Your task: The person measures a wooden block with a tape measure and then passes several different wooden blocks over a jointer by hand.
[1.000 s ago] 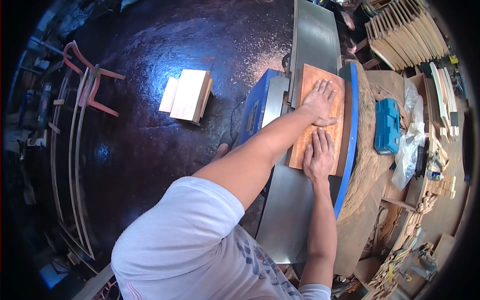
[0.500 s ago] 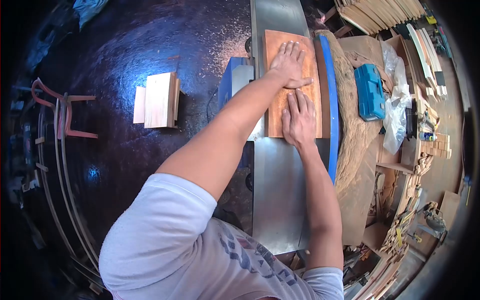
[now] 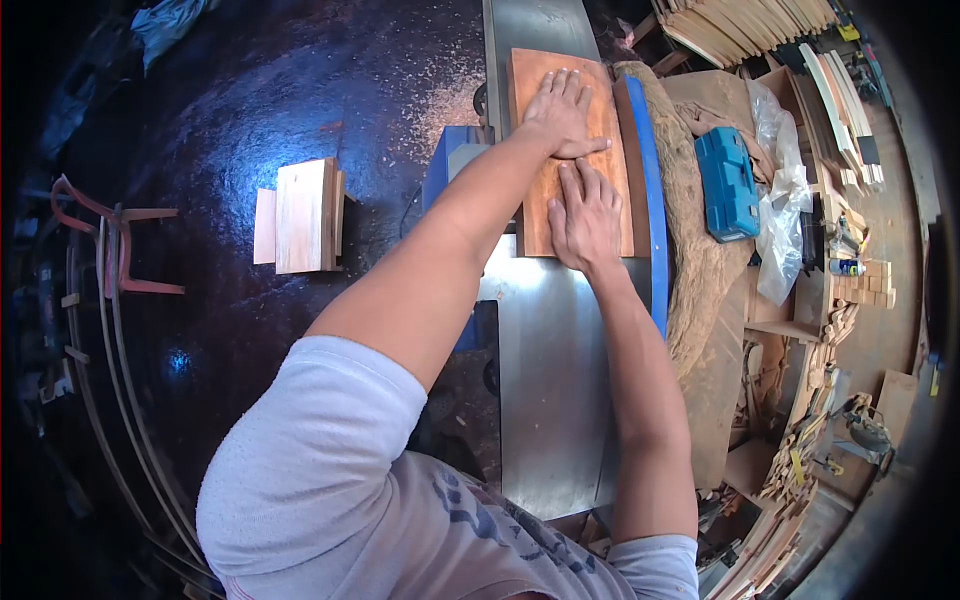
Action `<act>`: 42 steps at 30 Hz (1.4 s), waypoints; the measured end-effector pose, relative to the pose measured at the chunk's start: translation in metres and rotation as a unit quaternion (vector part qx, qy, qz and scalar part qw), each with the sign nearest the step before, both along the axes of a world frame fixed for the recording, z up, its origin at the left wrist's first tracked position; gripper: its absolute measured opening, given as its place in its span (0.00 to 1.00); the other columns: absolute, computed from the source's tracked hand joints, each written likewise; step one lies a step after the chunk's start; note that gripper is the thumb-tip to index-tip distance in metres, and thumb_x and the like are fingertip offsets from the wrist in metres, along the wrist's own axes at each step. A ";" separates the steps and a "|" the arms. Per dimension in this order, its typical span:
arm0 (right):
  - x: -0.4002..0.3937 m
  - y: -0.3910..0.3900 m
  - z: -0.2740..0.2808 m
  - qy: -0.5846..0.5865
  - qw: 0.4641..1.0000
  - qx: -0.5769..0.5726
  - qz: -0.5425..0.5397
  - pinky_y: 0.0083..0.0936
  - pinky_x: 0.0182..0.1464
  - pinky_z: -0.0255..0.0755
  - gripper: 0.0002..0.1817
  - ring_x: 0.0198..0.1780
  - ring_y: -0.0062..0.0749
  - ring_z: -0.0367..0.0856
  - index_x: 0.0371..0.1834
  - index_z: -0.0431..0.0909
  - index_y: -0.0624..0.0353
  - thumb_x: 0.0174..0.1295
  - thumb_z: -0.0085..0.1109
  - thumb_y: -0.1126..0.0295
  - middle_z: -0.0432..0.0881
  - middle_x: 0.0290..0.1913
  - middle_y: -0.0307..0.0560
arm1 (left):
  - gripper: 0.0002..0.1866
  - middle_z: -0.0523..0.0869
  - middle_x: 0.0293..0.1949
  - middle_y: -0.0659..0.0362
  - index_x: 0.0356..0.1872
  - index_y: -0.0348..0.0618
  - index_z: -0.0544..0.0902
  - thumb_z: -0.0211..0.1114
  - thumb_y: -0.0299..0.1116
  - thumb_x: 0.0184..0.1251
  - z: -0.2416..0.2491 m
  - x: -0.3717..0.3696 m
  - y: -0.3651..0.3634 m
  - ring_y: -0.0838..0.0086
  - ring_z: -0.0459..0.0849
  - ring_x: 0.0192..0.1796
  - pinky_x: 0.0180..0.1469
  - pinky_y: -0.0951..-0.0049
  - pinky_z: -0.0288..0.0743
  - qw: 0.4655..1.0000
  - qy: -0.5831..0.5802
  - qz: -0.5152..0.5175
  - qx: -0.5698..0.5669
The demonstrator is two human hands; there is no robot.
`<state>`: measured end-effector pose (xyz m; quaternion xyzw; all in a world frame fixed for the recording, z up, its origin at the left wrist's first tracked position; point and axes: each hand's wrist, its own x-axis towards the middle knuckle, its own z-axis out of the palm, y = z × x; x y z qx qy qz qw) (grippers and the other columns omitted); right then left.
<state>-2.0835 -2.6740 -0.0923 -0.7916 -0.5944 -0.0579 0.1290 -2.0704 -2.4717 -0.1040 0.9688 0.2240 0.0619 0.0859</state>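
A reddish-brown wooden board lies flat on the long metal bed of a jointer-like machine, its right side along the blue-edged fence. My left hand rests on the far half of the board, palm down, with fingers spread and thumb stretched to the right. Closer to me, my right hand presses on the near end, fingers extended forward over the top face. Neither hand wraps around the board. Whatever part of the machine lies under the board is hidden.
Pale wood pieces are stacked at left, beside a reddish chair frame. Shavings litter the dark floor. Right of the fence are a rough log slab, a teal case and plastic wrap; stacked boards stand behind.
The board and both hands have slid a little farther forward along the bed, exposing more metal behind the near end. The whole view has shifted slightly left.
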 end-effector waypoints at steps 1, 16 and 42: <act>0.001 0.002 0.000 -0.003 1.000 -0.002 0.000 0.55 0.76 0.59 0.31 0.76 0.61 0.67 0.77 0.73 0.61 0.74 0.56 0.58 0.69 0.78 0.64 | 0.60 0.51 0.88 0.38 0.87 0.34 0.56 0.52 0.78 0.70 -0.001 0.001 0.002 0.44 0.45 0.90 0.89 0.48 0.35 1.000 -0.001 0.000 -0.002; 0.024 0.040 0.001 -0.020 0.999 -0.025 0.004 0.56 0.76 0.58 0.30 0.75 0.62 0.67 0.77 0.72 0.60 0.76 0.55 0.56 0.69 0.77 0.63 | 0.58 0.56 0.85 0.37 0.85 0.33 0.59 0.54 0.75 0.72 -0.010 0.025 0.037 0.43 0.50 0.88 0.88 0.47 0.42 0.999 -0.044 -0.001 0.012; -0.123 0.091 0.139 0.278 0.942 0.160 0.100 0.44 0.65 0.78 0.23 0.61 0.57 0.85 0.68 0.80 0.64 0.72 0.64 0.67 0.83 0.67 0.59 | 0.44 0.86 0.64 0.37 0.69 0.27 0.80 0.54 0.67 0.81 -0.012 -0.104 0.224 0.51 0.84 0.69 0.73 0.56 0.75 0.718 -0.181 0.312 -0.595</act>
